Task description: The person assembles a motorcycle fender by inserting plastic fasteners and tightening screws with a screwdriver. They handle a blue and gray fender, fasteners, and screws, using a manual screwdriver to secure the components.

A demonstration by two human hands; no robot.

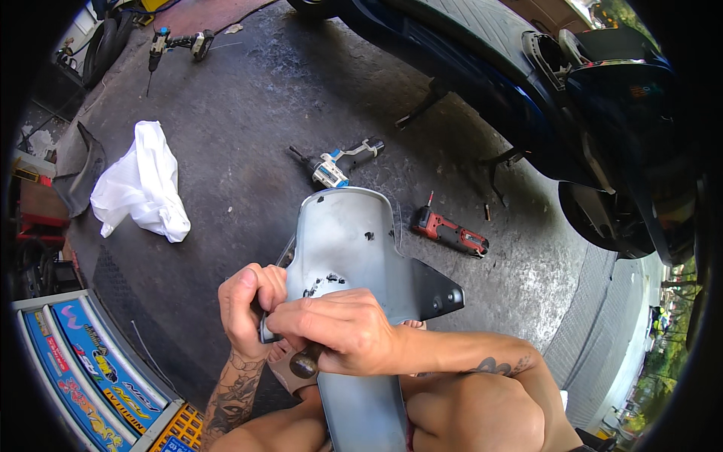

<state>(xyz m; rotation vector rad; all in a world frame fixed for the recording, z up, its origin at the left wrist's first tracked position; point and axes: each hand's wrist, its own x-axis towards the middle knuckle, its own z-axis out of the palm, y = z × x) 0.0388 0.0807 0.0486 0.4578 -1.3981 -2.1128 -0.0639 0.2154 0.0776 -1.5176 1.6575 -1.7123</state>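
1. The right hand (pixel 339 331) is curled into a fist around a round-ended brown tool handle (pixel 304 363), whose butt sticks out below the fingers, toward the person; the tool's working end is hidden.
2. The left hand (pixel 252 305) is curled at the panel's left edge, just beside the right fingers. I cannot tell whether it pinches that edge or part of the tool.
3. The grey-white fender panel (pixel 343 245) lies beneath the hands, its narrow tail running back between the person's knees (pixel 489 414). Its long axis runs almost straight away from the person, with the broad, rounded end farthest off. A black pointed wing (pixel 437 292) juts out from its right side. Dark, ragged-looking marks (pixel 325 283) sit just beyond the right hand.
4. Just past the panel's rounded end lies a white-and-blue cordless drill (pixel 329 173); to that end's right lies a red-and-black power tool (pixel 452 232).
5. Well left of the panel is a crumpled white sheet or bag (pixel 143 188); farther beyond, another cordless drill (pixel 158 49).
6. A dark blue scooter (pixel 482 90) stands beyond the panel, to its right; a stickered drawer cabinet (pixel 94 361) stands to its left, nearer the person.
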